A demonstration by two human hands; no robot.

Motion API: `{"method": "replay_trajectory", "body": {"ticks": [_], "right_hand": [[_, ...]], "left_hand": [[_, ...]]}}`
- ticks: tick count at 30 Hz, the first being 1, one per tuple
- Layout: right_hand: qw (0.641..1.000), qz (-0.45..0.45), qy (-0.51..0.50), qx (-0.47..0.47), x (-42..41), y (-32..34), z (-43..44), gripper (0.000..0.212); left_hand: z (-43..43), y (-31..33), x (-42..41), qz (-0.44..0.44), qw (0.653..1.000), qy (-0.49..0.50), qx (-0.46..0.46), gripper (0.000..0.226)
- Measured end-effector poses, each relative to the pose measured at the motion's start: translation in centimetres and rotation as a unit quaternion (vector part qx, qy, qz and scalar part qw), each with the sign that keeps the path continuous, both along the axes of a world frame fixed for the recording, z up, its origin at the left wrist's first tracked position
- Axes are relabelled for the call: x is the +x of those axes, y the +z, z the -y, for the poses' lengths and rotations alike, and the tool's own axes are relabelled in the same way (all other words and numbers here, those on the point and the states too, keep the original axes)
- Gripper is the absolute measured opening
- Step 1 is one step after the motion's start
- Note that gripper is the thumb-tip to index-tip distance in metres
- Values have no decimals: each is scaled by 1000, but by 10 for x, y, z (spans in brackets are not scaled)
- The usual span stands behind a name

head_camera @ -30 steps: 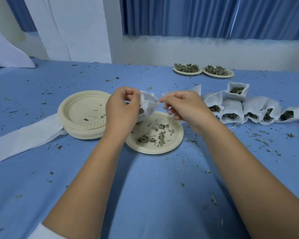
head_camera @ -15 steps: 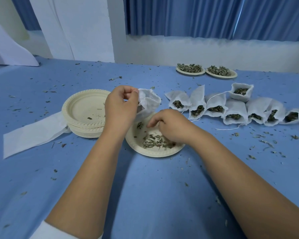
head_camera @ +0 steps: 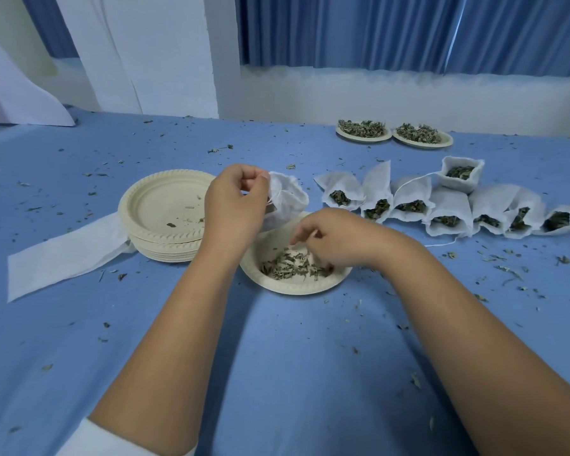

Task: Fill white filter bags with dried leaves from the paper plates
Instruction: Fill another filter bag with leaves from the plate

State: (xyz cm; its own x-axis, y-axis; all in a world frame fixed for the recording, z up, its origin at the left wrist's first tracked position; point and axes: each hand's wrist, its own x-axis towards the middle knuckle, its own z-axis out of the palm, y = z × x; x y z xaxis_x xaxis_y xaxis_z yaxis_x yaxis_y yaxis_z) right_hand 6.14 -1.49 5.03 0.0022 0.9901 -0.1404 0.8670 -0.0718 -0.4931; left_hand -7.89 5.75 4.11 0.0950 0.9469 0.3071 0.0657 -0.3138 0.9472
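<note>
Filter bag point(head_camera: 288, 199), white and open-mouthed, hangs pinched at its rim by the left hand point(head_camera: 236, 209), just above the far edge of a paper plate point(head_camera: 297, 287) on the blue worktop point(head_camera: 277, 357). The right hand point(head_camera: 339, 238) curls its fingers into the dried leaves point(head_camera: 287, 268) there; whether it grips any is hidden.

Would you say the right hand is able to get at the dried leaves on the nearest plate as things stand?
Very likely yes: the right hand hangs directly over the leaves on the plate with nothing between, and the bag pinched by the left hand sits behind, out of its way.
</note>
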Motion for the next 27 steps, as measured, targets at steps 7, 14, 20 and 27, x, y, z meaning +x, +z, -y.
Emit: {"method": "replay_trajectory", "body": {"ticks": [7, 14, 20, 27], "right_hand": [[998, 44, 30, 11, -15, -18, -5, 52], [994, 26, 80, 71, -30, -29, -11, 21], [993, 20, 66, 96, -30, -30, -9, 19], [957, -252, -72, 126, 21, 3, 0, 11]], "left_hand": [[1, 0, -1, -4, 1000, 1, 5, 10], [1, 1, -1, -11, 1000, -1, 7, 11], [1, 1, -2, -11, 1000, 2, 1, 9], [5, 3, -1, -25, 999, 12, 25, 9]]}}
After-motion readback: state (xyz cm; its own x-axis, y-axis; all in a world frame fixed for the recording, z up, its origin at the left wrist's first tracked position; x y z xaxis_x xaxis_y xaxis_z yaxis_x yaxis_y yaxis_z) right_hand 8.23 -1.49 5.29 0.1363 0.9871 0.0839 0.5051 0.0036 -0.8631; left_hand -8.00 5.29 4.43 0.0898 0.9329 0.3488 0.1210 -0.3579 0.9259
